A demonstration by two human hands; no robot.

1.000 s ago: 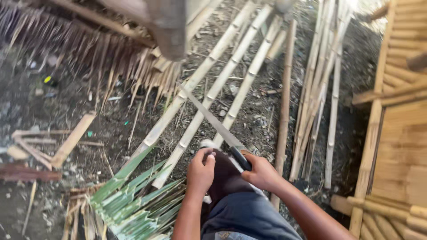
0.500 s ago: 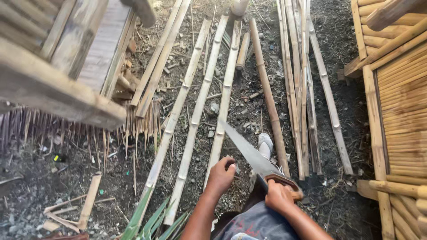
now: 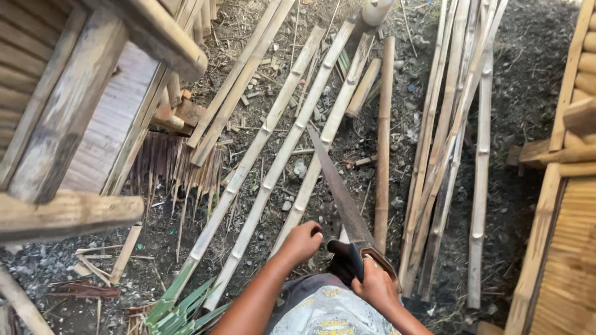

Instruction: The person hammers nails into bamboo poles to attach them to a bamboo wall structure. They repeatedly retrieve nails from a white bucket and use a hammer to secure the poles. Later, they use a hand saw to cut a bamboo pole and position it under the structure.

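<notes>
- The right hand (image 3: 375, 286) is closed round the wooden handle of a long handsaw (image 3: 341, 192), whose blade runs up and away over the ground, its tip lying across a split bamboo pole (image 3: 313, 164).
- The left hand (image 3: 302, 242) is curled shut on the near end of that split bamboo pole, just beside the saw's handle.
- Two more split bamboo poles (image 3: 261, 142) lie alongside to the left, their near ends by a cluster of green leaf stalks (image 3: 180, 307).
- No cut shows in the held pole near the blade, so the sawing looks barely begun, if at all; whether the teeth touch it I cannot tell.
- To the right lie a round bamboo pole (image 3: 383, 133) and a bundle of thin bamboo slats (image 3: 456, 142), all full length, on the dirt ground (image 3: 528, 87).
- Bamboo frames (image 3: 81, 111) stand at left and right.
</notes>
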